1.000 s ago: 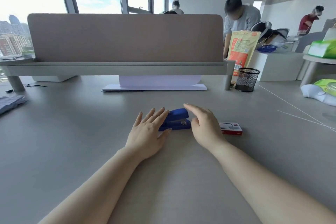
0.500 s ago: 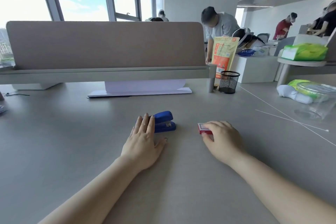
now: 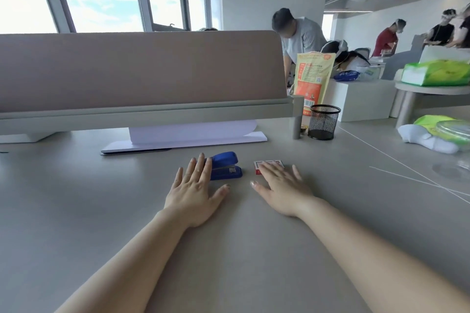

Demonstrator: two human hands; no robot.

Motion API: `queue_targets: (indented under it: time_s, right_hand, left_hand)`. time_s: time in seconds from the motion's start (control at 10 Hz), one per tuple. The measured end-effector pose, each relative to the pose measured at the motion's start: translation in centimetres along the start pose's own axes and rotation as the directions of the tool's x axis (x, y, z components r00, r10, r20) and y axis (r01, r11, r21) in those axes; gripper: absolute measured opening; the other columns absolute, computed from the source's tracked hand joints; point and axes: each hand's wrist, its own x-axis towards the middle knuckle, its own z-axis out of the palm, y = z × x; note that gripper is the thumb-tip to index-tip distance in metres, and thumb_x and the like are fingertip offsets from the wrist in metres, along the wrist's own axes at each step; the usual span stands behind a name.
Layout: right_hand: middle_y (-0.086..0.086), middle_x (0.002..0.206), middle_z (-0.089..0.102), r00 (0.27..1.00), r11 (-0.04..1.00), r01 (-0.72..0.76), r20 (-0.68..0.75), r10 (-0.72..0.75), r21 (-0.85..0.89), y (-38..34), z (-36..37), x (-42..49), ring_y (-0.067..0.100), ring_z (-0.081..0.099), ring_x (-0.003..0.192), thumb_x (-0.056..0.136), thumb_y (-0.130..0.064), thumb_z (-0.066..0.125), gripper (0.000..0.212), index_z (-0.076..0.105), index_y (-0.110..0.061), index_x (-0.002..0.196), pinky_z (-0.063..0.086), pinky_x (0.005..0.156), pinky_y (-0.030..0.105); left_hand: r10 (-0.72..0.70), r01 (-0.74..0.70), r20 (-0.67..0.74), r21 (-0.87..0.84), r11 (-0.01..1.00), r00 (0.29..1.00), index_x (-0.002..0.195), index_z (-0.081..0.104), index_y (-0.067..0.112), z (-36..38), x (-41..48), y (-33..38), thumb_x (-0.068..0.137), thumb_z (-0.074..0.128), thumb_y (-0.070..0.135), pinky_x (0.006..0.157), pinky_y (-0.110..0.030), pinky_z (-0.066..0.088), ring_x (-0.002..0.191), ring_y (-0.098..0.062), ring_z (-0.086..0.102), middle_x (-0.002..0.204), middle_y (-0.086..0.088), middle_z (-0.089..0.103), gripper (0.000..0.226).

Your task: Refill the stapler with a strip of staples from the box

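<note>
A blue stapler (image 3: 225,164) lies closed on the grey desk (image 3: 127,211), its front end pointing right. My left hand (image 3: 194,190) lies flat on the desk with fingers spread, its fingertips touching the stapler's left end. A small red and white staple box (image 3: 269,163) lies just right of the stapler. My right hand (image 3: 281,187) rests flat with fingers apart, its fingertips lying over the near part of the box. Neither hand grips anything.
A grey divider panel (image 3: 142,71) on a shelf spans the back of the desk, with white paper (image 3: 188,136) under it. A black mesh pen cup (image 3: 323,122) and an orange bag (image 3: 312,76) stand at the back right. Several people work behind.
My right hand moved from the stapler rightwards onto the staple box, then flattened its fingers. My left hand stayed at the stapler's left end. The camera view tilted up and right.
</note>
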Motion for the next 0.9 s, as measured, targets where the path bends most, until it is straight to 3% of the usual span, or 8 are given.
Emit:
queue_targets:
  time_s: [0.3, 0.7, 0.8, 0.9]
  right_hand:
    - [-0.006, 0.159, 0.002, 0.998, 0.999, 0.011, 0.057, -0.014, 0.051, 1.1, -0.3, 8.9, 0.012, -0.003, 0.146, 0.091, -0.059, 0.015, 0.066, 0.007, -0.025, 0.147, -0.004, 0.12, 0.041]
    - [-0.007, 0.159, -0.003, 0.999, 1.0, 0.021, 0.042, -0.021, -0.015, 1.6, 0.7, 11.1, 0.012, -0.007, 0.146, 0.089, -0.061, 0.012, 0.069, 0.003, -0.025, 0.147, -0.005, 0.119, 0.039]
    - [-0.008, 0.159, -0.008, 0.999, 1.0, 0.017, -0.031, -0.017, -0.005, 1.6, 0.8, 10.7, 0.011, -0.009, 0.146, 0.089, -0.061, 0.012, 0.069, 0.002, -0.026, 0.147, -0.008, 0.119, 0.04]
    - [-0.005, 0.159, 0.0, 0.984, 0.997, 0.029, -0.175, -0.017, 0.067, 1.6, 0.4, 10.3, 0.013, -0.003, 0.147, 0.093, -0.053, 0.02, 0.062, 0.013, -0.022, 0.146, -0.005, 0.119, 0.04]
  left_hand:
    - [0.038, -0.038, 0.041, 0.014, 0.999, 0.998, 0.144, -0.021, 0.026, 1.0, 8.2, -2.8, 0.087, 0.013, 0.067, 0.117, -0.036, -0.013, 0.139, -0.007, -0.026, 0.153, 0.009, -0.027, 0.078]
    - [0.049, -0.05, 0.039, 0.026, 0.998, 0.998, 0.143, -0.022, 0.025, 1.3, 10.4, -3.2, 0.087, 0.01, 0.068, 0.117, -0.038, -0.014, 0.139, -0.008, -0.026, 0.153, 0.007, -0.027, 0.077]
    - [0.067, -0.067, -0.04, 0.001, 0.998, 0.997, 0.143, -0.024, 0.026, 1.3, 10.2, -3.2, 0.087, 0.009, 0.067, 0.117, -0.038, -0.014, 0.139, -0.008, -0.026, 0.152, 0.009, -0.028, 0.077]
    - [0.079, -0.083, -0.171, -0.018, 0.996, 0.982, 0.145, -0.019, 0.027, 1.2, 9.7, -3.1, 0.089, 0.01, 0.064, 0.117, -0.035, -0.015, 0.14, -0.007, -0.023, 0.155, 0.011, -0.021, 0.073]
